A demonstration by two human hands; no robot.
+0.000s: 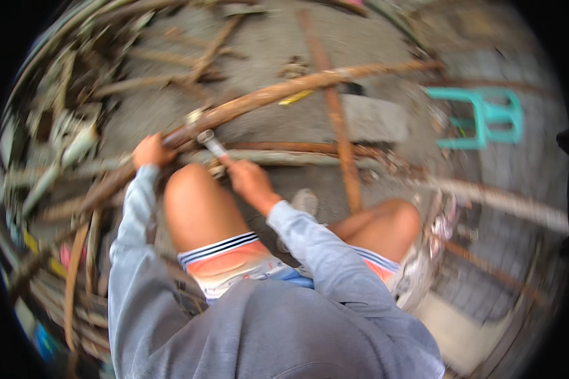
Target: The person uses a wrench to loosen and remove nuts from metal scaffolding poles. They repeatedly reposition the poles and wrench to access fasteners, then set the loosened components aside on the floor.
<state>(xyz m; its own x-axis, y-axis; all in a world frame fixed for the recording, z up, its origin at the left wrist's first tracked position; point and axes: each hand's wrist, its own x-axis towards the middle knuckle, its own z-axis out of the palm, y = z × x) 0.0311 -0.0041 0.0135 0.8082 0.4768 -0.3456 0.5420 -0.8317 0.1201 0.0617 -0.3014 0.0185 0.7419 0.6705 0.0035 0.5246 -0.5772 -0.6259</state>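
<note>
A long brown wooden pole [265, 96] slants across in front of me, from low on the left up to the far right. My left hand [152, 150] is wrapped round it near my left knee. In my closed right hand [251, 182] is a short hand tool [214, 144] with a silver-grey metal end and an orange-looking part by the fingers. Motion blur hides its exact kind. The tool's metal end lies close under the pole, beside a pale patch [195, 117] on the wood; whether they touch I cannot tell.
Piled branches and scrap wood [63, 132] crowd the left side. A reddish-brown plank [341, 139] runs beneath the pole, and a pale beam [499, 201] extends to the right. At the far right is a turquoise plastic stool [480, 120], lying on its side.
</note>
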